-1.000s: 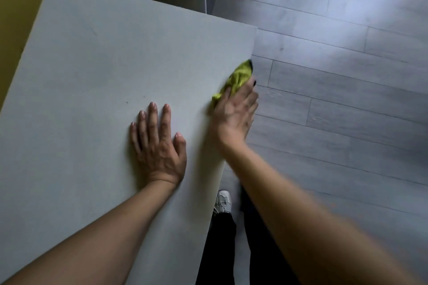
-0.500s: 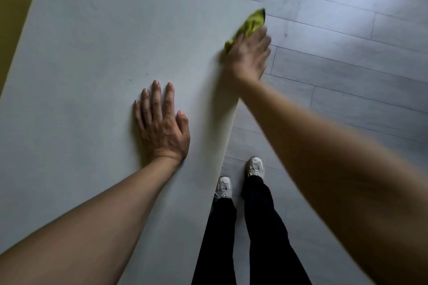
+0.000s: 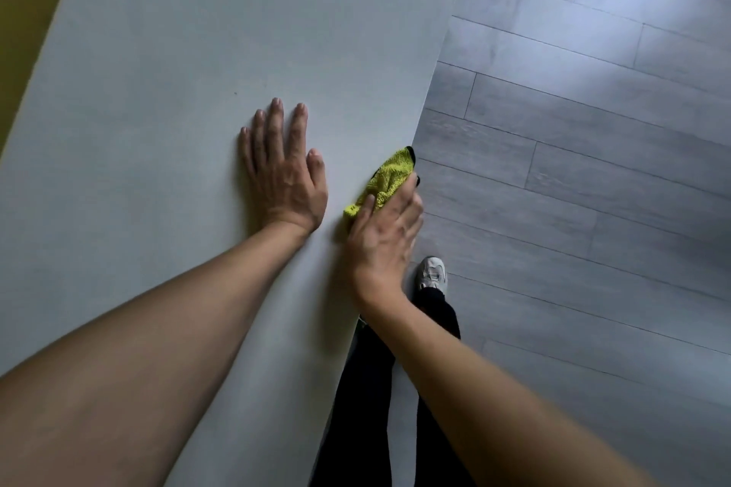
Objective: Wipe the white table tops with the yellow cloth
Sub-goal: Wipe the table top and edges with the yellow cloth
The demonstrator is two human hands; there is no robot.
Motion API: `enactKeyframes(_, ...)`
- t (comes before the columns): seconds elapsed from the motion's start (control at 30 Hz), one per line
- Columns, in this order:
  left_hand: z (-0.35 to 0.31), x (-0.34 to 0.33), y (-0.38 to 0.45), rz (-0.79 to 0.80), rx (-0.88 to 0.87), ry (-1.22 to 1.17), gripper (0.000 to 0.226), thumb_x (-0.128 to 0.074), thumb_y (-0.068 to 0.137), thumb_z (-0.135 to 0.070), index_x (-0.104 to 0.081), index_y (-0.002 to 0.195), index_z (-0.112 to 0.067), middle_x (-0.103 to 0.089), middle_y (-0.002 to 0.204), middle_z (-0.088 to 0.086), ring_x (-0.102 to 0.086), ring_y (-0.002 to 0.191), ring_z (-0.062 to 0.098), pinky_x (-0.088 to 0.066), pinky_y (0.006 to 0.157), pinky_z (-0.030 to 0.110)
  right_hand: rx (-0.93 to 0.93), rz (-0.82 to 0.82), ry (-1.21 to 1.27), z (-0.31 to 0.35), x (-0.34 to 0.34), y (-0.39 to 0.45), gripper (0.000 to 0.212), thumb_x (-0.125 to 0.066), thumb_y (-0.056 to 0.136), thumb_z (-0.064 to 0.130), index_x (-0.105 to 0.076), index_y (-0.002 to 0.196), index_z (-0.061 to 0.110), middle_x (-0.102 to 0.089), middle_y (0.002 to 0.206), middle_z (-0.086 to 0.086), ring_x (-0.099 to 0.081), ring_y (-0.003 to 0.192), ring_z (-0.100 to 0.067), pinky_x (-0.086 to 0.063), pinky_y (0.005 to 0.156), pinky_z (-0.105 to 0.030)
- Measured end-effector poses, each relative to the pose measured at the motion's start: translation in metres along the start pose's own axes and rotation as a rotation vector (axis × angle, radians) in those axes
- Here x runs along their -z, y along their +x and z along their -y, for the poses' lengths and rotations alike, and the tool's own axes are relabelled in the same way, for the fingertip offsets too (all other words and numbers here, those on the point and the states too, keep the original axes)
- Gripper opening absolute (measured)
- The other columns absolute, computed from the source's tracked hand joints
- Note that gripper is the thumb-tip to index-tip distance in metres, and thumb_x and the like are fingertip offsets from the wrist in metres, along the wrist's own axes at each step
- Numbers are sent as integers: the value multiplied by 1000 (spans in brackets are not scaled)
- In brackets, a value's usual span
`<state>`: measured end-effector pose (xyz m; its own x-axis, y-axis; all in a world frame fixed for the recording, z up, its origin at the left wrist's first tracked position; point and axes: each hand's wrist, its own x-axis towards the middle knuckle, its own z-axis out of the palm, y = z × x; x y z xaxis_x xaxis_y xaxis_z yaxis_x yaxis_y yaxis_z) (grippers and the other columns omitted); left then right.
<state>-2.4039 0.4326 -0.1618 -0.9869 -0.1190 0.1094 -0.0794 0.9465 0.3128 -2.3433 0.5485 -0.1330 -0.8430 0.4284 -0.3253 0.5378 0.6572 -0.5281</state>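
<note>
Yellow cloth (image 3: 389, 178) is pressed flat at the white bench (image 3: 197, 51) edge by right hand (image 3: 385, 233); left hand (image 3: 283, 170) is laid flat, fingers spread, beside it.

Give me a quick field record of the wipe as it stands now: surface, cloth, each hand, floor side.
surface: white table top, right edge running beside grey plank floor
cloth: yellow cloth bunched at the table's right edge
right hand: right hand pressing on the cloth with straight fingers
left hand: left hand flat on the table, fingers spread, beside the cloth
below: white shoe on the floor
</note>
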Motion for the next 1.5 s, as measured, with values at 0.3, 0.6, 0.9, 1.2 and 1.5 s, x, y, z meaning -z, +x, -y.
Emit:
enactKeyframes(0.3,54,62,-202,172,-45,101,61,-36,102,-32,-42,158,-8,-29,170,17,-31,154,41,-21,126,60,-24,8,-17,38,15,98,66,-32,107,42,-11,158,6,-29,153,-17,-34,135,-37,-29,111,-47)
enactKeyframes(0.6,74,63,-241,160,-64,131,63,-34,103,-35,-39,160,-10,-27,171,14,-25,158,35,-22,126,59,-20,-127,-69,54,12,151,61,-32,106,41,-16,157,10,-34,149,-9,-40,132,-28,-41,105,-41)
enactKeyframes(0.9,79,59,-242,113,-94,155,66,-33,102,-38,-34,164,-16,-24,173,10,-24,159,33,-19,128,56,-8,77,127,-31,-13,-77,69,-30,107,42,1,160,11,-19,160,-15,-25,142,-35,-21,119,-48)
enactKeyframes(1.2,81,55,-241,67,-125,149,65,-34,102,-38,-35,163,-15,-26,171,12,-26,158,34,-17,129,53,-13,93,133,-41,-17,-109,69,-31,107,40,2,160,9,-17,162,-16,-22,145,-37,-14,120,-46)
enactKeyframes(1.5,82,53,-243,25,-129,138,65,-35,101,-36,-36,163,-18,-28,171,10,-25,158,33,-17,129,52,10,-63,116,-3,-8,4,65,-34,106,41,-12,158,9,-31,151,-12,-37,132,-31,-39,108,-46)
